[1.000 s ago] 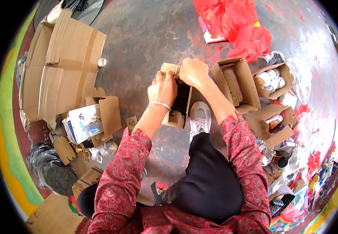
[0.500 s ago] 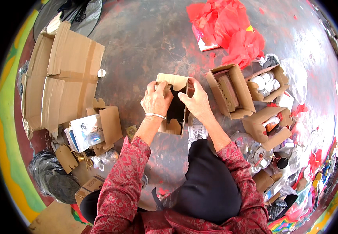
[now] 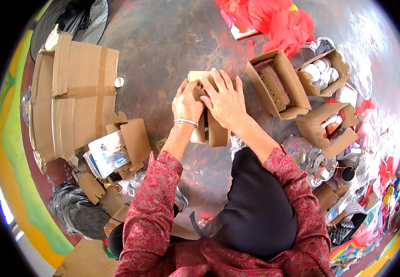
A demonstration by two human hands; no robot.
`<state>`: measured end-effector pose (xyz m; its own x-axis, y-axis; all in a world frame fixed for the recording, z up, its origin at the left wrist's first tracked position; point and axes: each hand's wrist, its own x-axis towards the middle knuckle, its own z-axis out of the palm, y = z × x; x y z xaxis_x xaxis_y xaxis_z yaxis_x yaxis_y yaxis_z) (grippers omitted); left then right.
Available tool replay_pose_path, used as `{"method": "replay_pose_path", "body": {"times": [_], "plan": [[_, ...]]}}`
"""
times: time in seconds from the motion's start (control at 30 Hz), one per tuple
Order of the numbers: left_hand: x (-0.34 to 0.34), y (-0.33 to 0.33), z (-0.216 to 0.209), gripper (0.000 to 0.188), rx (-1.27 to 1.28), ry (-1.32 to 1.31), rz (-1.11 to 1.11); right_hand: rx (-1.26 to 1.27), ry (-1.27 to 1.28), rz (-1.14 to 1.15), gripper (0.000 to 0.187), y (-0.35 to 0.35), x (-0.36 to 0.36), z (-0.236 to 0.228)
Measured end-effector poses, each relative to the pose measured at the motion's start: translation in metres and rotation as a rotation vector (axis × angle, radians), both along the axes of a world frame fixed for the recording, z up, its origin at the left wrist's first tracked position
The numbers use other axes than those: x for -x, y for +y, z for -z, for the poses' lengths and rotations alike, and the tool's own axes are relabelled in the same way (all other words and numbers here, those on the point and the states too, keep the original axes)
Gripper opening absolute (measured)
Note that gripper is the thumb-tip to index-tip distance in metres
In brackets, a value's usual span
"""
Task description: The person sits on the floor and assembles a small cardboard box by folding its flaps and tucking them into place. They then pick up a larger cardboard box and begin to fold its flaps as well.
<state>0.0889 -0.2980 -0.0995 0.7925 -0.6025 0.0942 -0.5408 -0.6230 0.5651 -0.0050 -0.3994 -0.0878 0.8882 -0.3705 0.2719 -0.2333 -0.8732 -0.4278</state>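
Note:
Before me on the floor stands a small brown cardboard box (image 3: 219, 133), its near end partly uncovered with a dark gap between its flaps. My left hand (image 3: 187, 105) grips the box's far left part, fingers bent over the cardboard; a bracelet circles that wrist. Spread across the far flaps is my right hand (image 3: 226, 100), its fingers stretched out and pressing down, the thumb beside the left hand. Both hands cover much of the far end, so how the flaps meet there is hidden.
At left stand a large open carton (image 3: 87, 69) and a smaller box (image 3: 135, 141) with a clear package. To the right are open boxes, one with a brown insert (image 3: 273, 85), another with white items (image 3: 322, 71). Red crumpled material (image 3: 285, 27) lies ahead; assorted clutter (image 3: 347, 194) fills the near right.
My right hand has moved from the box's right side onto its far top. The flaps are folded inward, narrowing the dark opening. My left hand stays at the box's left.

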Motion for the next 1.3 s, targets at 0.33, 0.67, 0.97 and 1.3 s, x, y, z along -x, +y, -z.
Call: {"method": "replay_pose_path", "body": {"times": [0.33,0.67,0.97,1.3], "plan": [[-0.003,0.0,-0.011,0.035,0.072,0.109,-0.013,-0.519,-0.182,-0.071,0.055,-0.013,0.002,0.021],[0.001,0.002,-0.018,0.037,0.017,0.155,0.038,-0.77,-0.154,0.008,0.072,-0.015,0.004,0.038],[0.015,0.009,-0.004,0.04,-0.019,0.243,0.042,-0.609,-0.348,0.136,0.062,-0.005,-0.001,0.058],[0.009,0.022,-0.013,0.045,-0.042,0.276,0.046,-0.753,-0.263,0.129,0.062,-0.004,-0.007,0.044]]}}
